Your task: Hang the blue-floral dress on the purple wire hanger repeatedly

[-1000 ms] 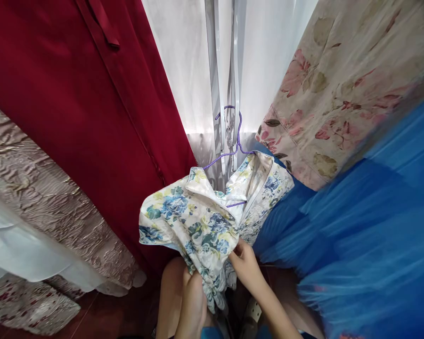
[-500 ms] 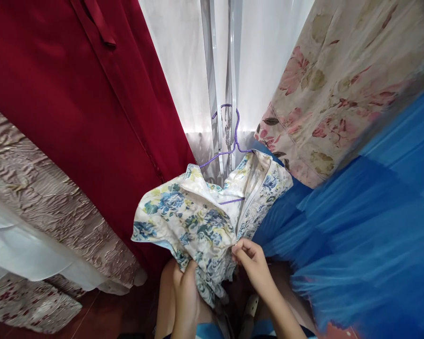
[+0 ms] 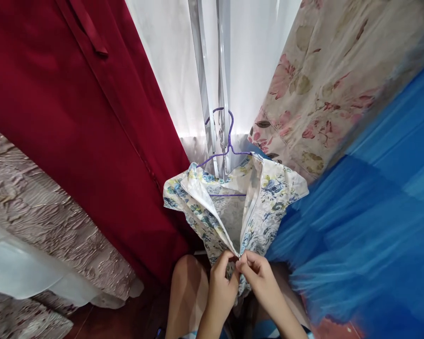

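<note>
A white garment with blue and yellow flowers (image 3: 270, 207) hangs on a purple hanger (image 3: 230, 136) above my knees. Its zipper (image 3: 251, 212) lies open in a V from the neck down to where both hands meet. My left hand (image 3: 223, 278) pinches the fabric at the left side of the V's bottom. Right beside it, my right hand (image 3: 256, 269) is closed with thumb and finger at the zipper's lower end. The zipper pull itself is hidden by the fingers. The hanger's bar shows inside the open neck.
A long red garment (image 3: 102, 141) hangs on the left, beside a textured pinkish one (image 3: 56, 202). Behind the hanger are white fabric (image 3: 162, 56) and shiny ribbons (image 3: 223, 61). Floral cloth (image 3: 304, 103) and blue tulle (image 3: 356, 226) hang on the right.
My left hand has moved right and up from the garment's lower left side to beside my right hand. The garment now hangs straighter, its left side drawn in and the zipper's V more centred.
</note>
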Demonstrator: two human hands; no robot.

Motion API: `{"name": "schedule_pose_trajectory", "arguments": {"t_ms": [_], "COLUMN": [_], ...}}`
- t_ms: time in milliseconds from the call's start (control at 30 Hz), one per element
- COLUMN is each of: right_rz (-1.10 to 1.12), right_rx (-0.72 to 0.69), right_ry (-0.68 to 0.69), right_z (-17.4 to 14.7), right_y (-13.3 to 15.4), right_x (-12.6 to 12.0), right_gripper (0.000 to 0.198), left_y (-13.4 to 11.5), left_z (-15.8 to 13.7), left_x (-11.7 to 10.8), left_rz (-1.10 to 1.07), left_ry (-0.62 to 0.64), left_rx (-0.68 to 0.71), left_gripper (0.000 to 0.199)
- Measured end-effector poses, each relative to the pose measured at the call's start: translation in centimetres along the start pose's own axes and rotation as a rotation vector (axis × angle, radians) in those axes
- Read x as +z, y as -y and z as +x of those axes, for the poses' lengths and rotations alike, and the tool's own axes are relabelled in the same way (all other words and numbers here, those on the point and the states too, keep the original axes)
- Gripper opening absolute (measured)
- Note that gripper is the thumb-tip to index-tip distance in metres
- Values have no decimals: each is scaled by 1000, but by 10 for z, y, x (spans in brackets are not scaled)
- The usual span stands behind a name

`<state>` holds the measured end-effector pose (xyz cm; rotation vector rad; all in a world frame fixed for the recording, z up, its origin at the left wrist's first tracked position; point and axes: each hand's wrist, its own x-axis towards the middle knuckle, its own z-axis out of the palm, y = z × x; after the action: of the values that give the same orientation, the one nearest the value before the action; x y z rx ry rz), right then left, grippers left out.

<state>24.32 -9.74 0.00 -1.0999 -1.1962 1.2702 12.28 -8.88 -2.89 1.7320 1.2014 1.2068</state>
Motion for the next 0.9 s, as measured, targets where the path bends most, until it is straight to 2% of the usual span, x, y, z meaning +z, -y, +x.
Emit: {"name": "schedule_pose_trajectory", "arguments": {"t_ms": [200, 267, 367, 533, 667, 767, 900], "right_rz": [40, 63, 66, 68, 66, 67, 124], "right_rx": [50, 90, 101, 79, 63, 25, -81], "right_ry": [44, 56, 66, -57, -141, -168, -162], "right_z": [-8, -9, -10, -10, -5, 8, 38], "right_y": [3, 5, 7, 8, 11, 28, 73], "right_x": [9, 11, 8, -1, -3, 0, 8], "right_gripper": [33, 34, 36, 36, 30, 28, 24], "left_y": [-2, -1, 0, -6, -8, 0, 12], "left_z": [-4, -5, -4, -4, -6, -8, -12], "left_x": [-7, -7, -2, 9, 6, -1, -7], "left_rz": [-25, -23, -60, -83, -64, -53, 40], "left_ry": [-96, -87, -42, -16, -31, -29, -56], "left_rx": [44, 73, 109, 89, 70, 63, 64], "left_gripper": [12, 7, 11, 15, 18, 16, 15]}}
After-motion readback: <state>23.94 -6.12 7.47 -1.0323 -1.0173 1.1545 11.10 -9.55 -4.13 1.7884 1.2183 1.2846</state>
